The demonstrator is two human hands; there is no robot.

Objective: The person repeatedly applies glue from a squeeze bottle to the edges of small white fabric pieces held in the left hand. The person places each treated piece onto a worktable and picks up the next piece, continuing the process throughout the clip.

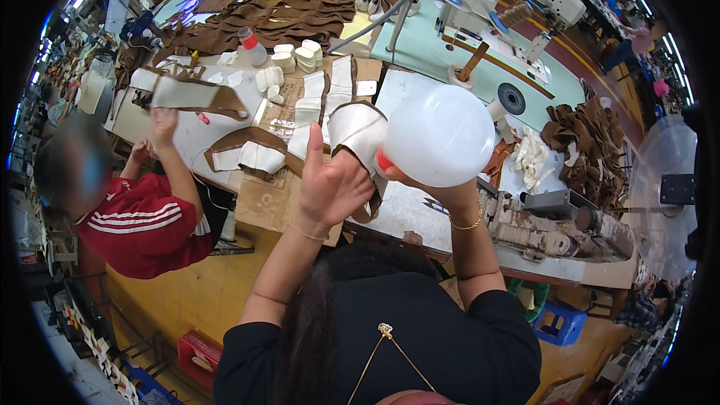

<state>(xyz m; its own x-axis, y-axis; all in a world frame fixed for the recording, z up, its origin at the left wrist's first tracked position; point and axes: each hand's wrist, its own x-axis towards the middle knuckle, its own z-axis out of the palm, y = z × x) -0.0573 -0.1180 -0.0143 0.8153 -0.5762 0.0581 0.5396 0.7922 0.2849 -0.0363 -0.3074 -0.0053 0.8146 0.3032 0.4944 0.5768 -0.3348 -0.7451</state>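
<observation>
My right hand (439, 193) is closed around a round, translucent white bottle (441, 135) with a red neck (383, 159). The red end points left, toward a white-lined shoe upper piece with brown edging (358, 129). Palm up, my left hand (335, 184) has its thumb stretched out and its fingers reaching to the right. That piece lies against the fingers, and their tips are partly hidden. More brown and white upper pieces (251, 151) lie on brown cardboard just beyond my left hand.
At left a co-worker in a red shirt (146, 221) holds up a similar piece (196, 95). White pads (283, 60) and another red-necked bottle (253, 46) stand farther back. Sewing machine (517, 11) is back right. Scissors (435, 204) and a rusty machine (544, 225) are at right.
</observation>
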